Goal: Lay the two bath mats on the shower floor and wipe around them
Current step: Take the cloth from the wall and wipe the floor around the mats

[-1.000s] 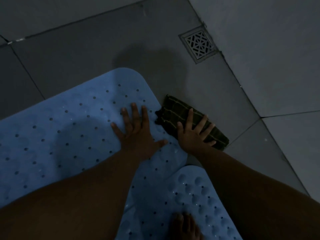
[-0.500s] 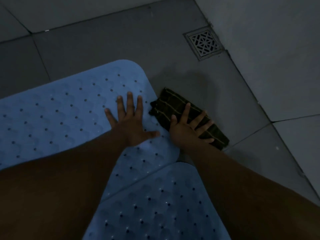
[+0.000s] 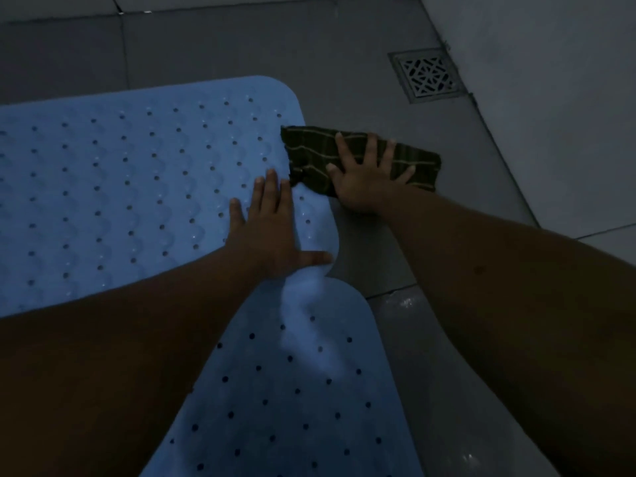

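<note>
Two light blue perforated bath mats lie flat on the dark grey shower floor. The far mat [image 3: 137, 187] stretches to the left; the near mat [image 3: 292, 401] runs down to the bottom edge, its top end meeting the far mat. My left hand [image 3: 272, 228] presses flat on the far mat's right end, fingers straight and thumb spread. My right hand [image 3: 364, 180] rests with spread fingers on a folded dark green striped cloth [image 3: 309, 149] lying on the tile against the far mat's right edge.
A square metal floor drain [image 3: 426, 75] sits at the upper right, close to the pale tiled wall [image 3: 550, 98]. Wet, shiny tile [image 3: 406, 304] shows to the right of the near mat. Grout lines cross the floor at the top.
My right hand and the cloth have slid further along the far mat's right edge, towards the drain. My left hand stays pressed on the mat. The view has shifted.
</note>
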